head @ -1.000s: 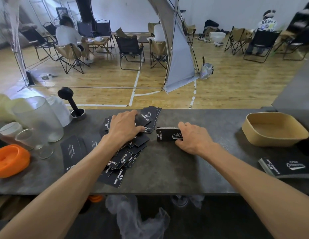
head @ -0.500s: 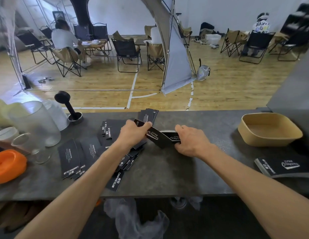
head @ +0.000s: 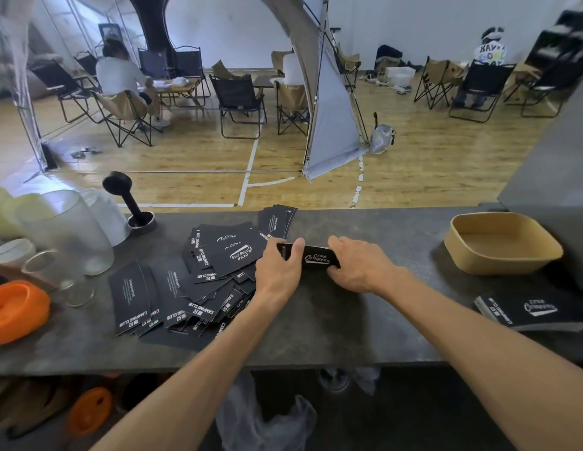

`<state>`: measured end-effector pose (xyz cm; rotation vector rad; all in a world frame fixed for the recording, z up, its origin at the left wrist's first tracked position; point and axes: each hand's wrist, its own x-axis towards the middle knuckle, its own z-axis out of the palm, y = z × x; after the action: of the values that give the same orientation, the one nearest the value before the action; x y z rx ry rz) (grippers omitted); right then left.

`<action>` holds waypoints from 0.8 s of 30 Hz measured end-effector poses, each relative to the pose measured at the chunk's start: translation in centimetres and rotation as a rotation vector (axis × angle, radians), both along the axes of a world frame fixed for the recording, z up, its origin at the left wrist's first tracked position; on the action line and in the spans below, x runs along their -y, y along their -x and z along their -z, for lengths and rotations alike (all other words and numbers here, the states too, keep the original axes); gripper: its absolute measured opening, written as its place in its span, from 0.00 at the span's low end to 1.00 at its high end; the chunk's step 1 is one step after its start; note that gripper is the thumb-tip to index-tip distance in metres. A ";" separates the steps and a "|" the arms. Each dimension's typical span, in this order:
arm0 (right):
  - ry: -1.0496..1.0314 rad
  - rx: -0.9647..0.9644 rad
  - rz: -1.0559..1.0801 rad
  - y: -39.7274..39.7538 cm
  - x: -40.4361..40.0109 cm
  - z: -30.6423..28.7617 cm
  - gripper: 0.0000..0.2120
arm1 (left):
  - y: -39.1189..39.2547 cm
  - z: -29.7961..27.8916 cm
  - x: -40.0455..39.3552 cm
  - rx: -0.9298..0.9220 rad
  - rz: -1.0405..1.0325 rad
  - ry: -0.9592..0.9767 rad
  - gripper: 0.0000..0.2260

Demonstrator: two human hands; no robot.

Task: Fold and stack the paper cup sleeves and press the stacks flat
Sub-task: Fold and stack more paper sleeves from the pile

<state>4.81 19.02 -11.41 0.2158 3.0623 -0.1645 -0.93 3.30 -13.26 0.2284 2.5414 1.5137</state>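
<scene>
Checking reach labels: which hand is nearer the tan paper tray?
Right. The right hand grips the folded sleeve stack mid-counter, on the side toward the tan tray; the left hand holds the stack's far end.

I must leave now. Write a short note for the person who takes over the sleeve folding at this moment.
Left hand and right hand both grip the small folded stack at mid-counter, one at each end.
Loose sleeves lie spread to its left, unfolded.
One finished stack lies at the right, near the brown tray.
Left: press this stack flat, then fold and stack the loose pile.
</scene>
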 end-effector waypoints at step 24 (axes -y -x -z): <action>-0.044 -0.107 0.007 0.0 -0.2 1.0 0.10 | 7.4 -2.0 4.1 -0.296 0.235 0.834 0.22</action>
<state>4.86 19.24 -12.46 0.2273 3.1746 -0.1128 -8.31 -0.81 -11.25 0.6205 2.9755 0.2803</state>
